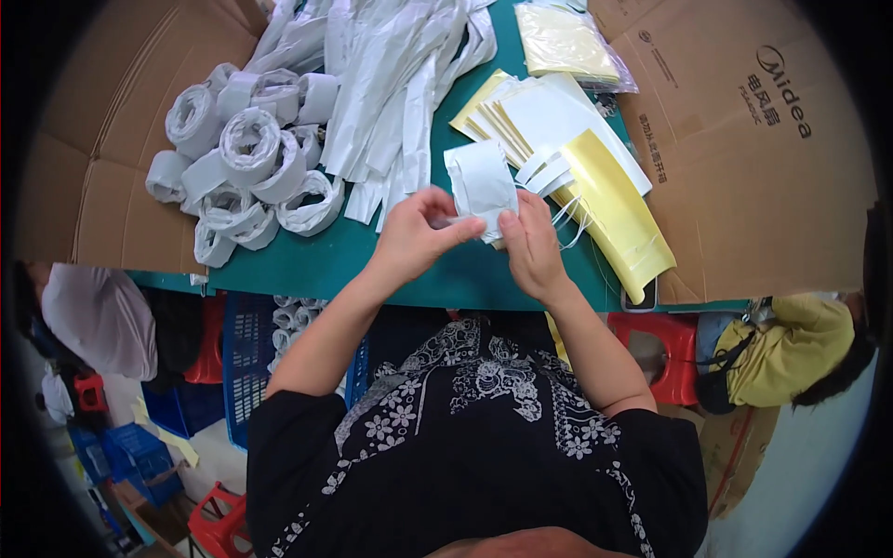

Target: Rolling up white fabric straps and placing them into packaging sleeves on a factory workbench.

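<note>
Between my hands is a white strip of thin sheet material [486,179], wound into a flat, broad loop. My right hand [535,246] is closed on its right side, thumb on the near face. At the lower left edge, my left hand [423,232] pinches the strip between thumb and fingers; these fingers are slightly blurred. Thin white strips curl out behind my right hand, beside a curved yellow sheet [614,209]. Left of my hands sits a heap of white rolled strips [249,147]. Long flat white strips [395,102] lie fanned out beyond my left hand.
Cardboard walls [121,139] flank the green table [372,270] on both sides. At the back right are yellow and white sheets [558,107] and a clear-bagged yellow pack [567,42]. Below the near edge stand a blue basket [246,363] and red stools [665,353]. People sit at both sides.
</note>
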Demonstrator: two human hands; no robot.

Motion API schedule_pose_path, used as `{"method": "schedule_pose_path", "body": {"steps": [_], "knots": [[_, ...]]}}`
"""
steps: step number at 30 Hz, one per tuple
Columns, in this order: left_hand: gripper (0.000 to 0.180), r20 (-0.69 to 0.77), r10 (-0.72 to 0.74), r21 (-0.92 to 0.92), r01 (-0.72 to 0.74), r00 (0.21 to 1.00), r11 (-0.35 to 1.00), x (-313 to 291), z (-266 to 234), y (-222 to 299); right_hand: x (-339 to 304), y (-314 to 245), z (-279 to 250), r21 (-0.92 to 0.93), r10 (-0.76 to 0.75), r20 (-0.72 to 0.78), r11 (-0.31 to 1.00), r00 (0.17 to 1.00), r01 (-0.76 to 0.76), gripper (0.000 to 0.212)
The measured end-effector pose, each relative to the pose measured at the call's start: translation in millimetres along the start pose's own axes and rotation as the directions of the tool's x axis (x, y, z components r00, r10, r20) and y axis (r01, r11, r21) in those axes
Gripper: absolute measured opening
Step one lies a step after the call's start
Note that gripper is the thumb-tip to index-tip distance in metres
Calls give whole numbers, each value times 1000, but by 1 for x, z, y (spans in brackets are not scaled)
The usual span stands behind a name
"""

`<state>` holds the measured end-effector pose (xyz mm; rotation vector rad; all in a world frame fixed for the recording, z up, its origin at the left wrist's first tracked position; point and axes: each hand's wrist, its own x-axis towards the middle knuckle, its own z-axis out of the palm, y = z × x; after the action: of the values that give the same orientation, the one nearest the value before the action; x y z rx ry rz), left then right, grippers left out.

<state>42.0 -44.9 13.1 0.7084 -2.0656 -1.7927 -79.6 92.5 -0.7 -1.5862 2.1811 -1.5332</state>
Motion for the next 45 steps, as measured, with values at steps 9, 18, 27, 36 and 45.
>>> {"method": "schedule_pose_path", "body": {"steps": [9,18,27,36,45], "knots": [[15,-367,301,87,-290,880,953,-8,26,-1,6,-19,-4,-63,-55,-97,997,994,49,22],[23,-190,13,-438,-97,982,894,-18,28,-1,4,-28,-19,-89,-98,2,991,995,98,23],[26,-90,35,-507,-75,995,859,-24,24,-5,5,-29,-29,-59,-146,74,987,986,151,22],[51,66,203,-766,-80,977,638,-26,13,-12,20,-39,-33,232,-134,225,969,965,81,39],[60,231,221,-794,52,948,606,-22,15,-9,18,-38,-24,321,-93,68,945,993,66,45]]}}
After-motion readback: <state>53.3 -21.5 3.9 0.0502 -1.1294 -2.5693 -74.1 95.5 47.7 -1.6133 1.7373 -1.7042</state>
